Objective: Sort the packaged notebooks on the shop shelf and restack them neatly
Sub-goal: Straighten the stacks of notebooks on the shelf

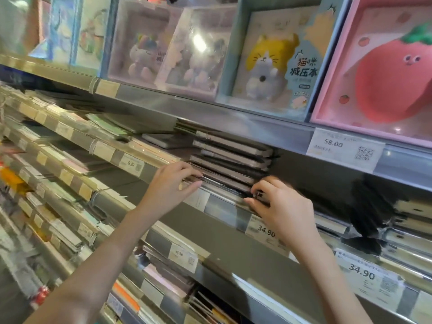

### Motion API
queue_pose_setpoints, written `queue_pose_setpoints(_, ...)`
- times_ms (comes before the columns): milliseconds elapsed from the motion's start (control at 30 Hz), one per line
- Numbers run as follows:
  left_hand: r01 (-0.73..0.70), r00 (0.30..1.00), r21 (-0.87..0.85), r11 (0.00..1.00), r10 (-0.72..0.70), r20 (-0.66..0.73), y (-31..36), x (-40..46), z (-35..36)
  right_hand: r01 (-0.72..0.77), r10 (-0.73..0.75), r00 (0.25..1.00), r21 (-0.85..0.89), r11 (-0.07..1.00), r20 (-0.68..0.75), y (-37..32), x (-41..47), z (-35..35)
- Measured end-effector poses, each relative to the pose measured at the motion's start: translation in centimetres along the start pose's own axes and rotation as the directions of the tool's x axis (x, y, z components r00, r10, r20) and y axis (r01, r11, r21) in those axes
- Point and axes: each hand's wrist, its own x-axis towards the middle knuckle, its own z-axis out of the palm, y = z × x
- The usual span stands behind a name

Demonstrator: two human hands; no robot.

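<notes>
I am looking at a grey metal shop shelf (236, 208) that holds a leaning stack of dark plastic-wrapped notebooks (230, 160), their pale page edges showing in uneven steps. My left hand (171, 187) reaches to the stack's left end, fingers bent, with the tips pressed onto the edges of the lowest notebooks; it pinches there rather than wrapping around anything. My right hand (278, 204) sits at the stack's lower right corner, fingers curled and closed on the corner of the bottom notebook, right at the shelf lip. Both forearms come up from the bottom of the view.

On the tier above stand display boxes. A pale blue cardboard box (273, 54) holds a notebook with a grey and yellow squishy cat on its cover. Beside it on the right, a pink cardboard box (332, 66) holds a notebook bearing a big red strawberry figure with eyes. To the left, two clear-fronted lilac boxes (168, 47) each hold a pastel soft figure, blurred by glare.

A white price label reading 58.00 (343, 148) hangs under the pink box. Below my right hand a label reading 34.90 (266, 231) sits on the shelf lip, and another 34.90 label (367, 277) is further right. More wrapped notebooks (411, 220) lie stacked at the right, too blurred to read
</notes>
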Motion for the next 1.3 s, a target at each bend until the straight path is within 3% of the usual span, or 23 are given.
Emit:
queue_pose_setpoints(200, -0.116, 0.993, -0.138, 0.984, 0.114, -0.022, -3.4, 1.2, -0.5, -0.220, 0.222, 0.975, -0.063, 0.974, 0.029, -2.3, -0.1, -0.2)
queue_pose_setpoints(267, -0.141, 0.989, -0.146, 0.979, 0.133, -0.061, -3.6, 1.7, -0.4, -0.325, 0.326, 0.945, -0.041, 0.945, 0.033, -3.3, 0.4, 0.2)
queue_pose_setpoints(433, -0.199, 0.979, -0.061, 0.978, 0.201, 0.022, -3.9, 2.6, -0.7, -0.494, 0.496, 0.867, -0.058, 0.868, 0.040, -5.2, 0.7, 0.5)
queue_pose_setpoints(567, -0.176, 0.975, -0.030, 0.984, 0.178, 0.133, -3.2, 2.9, -0.7, -0.494, 0.505, 0.857, -0.115, 0.862, 0.104, -5.5, 0.8, 0.2)
queue_pose_setpoints(900, -0.170, 0.970, -0.092, 0.981, 0.183, 0.161, -3.5, 3.6, -0.7, -0.466, 0.485, 0.860, -0.142, 0.873, 0.160, -5.9, 1.0, -0.5)
queue_pose_setpoints(1133, -0.165, 0.949, -0.064, 0.984, 0.176, 0.261, -2.9, 4.6, -2.5, -0.453, 0.460, 0.876, -0.077, 0.888, 0.143, -4.4, 1.5, -0.1)
queue_pose_setpoints(1300, -0.168, 0.929, -0.008, 0.986, 0.161, 0.334, -2.6, 5.4, -2.6, -0.317, 0.329, 0.930, -0.096, 0.944, 0.166, -3.1, 3.2, 0.0)
